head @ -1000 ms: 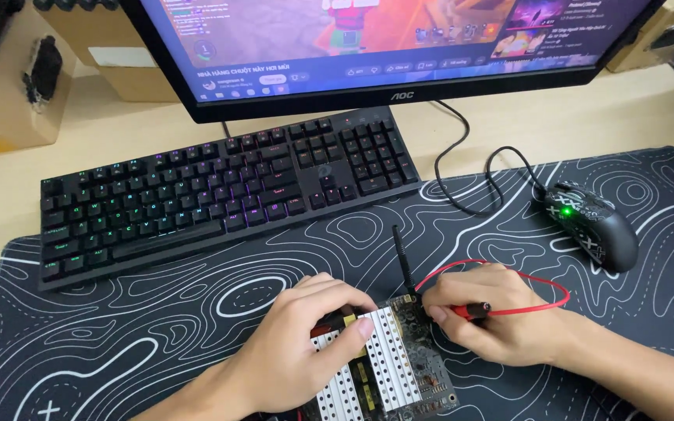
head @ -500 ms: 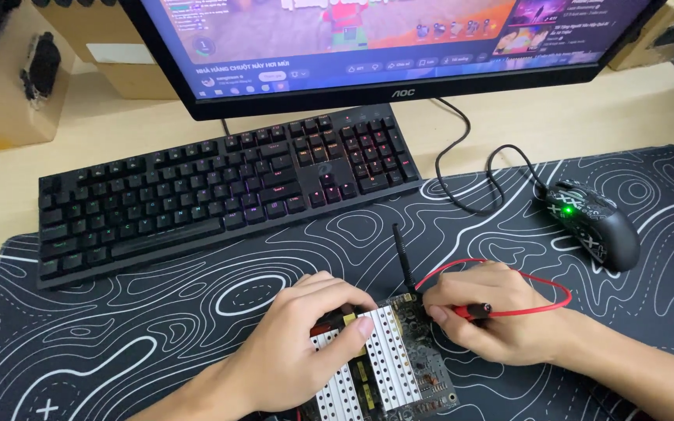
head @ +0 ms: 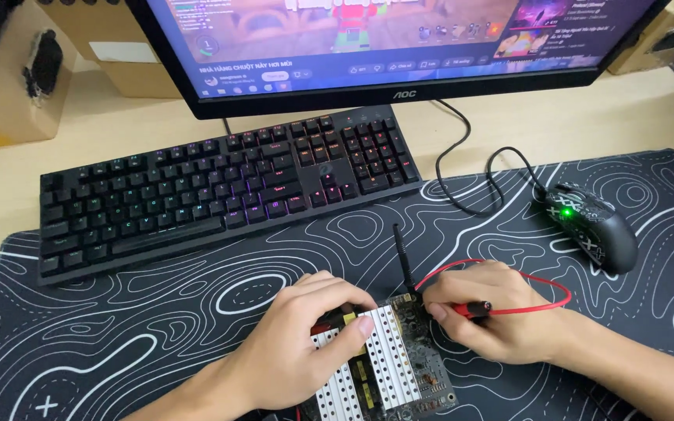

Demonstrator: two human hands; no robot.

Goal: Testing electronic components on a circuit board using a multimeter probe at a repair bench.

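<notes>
While a monitor (head: 384, 47) glows above a backlit keyboard (head: 220, 187), a person's left hand (head: 298, 351) lies curled over a white breadboard (head: 376, 366) on the patterned desk mat (head: 118, 327), fingertips pressing its top edge. The right hand (head: 485, 312) pinches the red plug end of a red jumper wire (head: 524, 284) beside the small circuit board (head: 423, 366) with its upright black antenna (head: 402, 257). Light, rigid and likely fragile, the assembly looks best gripped by its edges; the wire is limp. A mouse (head: 590, 226) sits well apart. Cardboard boxes (head: 1, 86) stand behind, contents unseen.
</notes>
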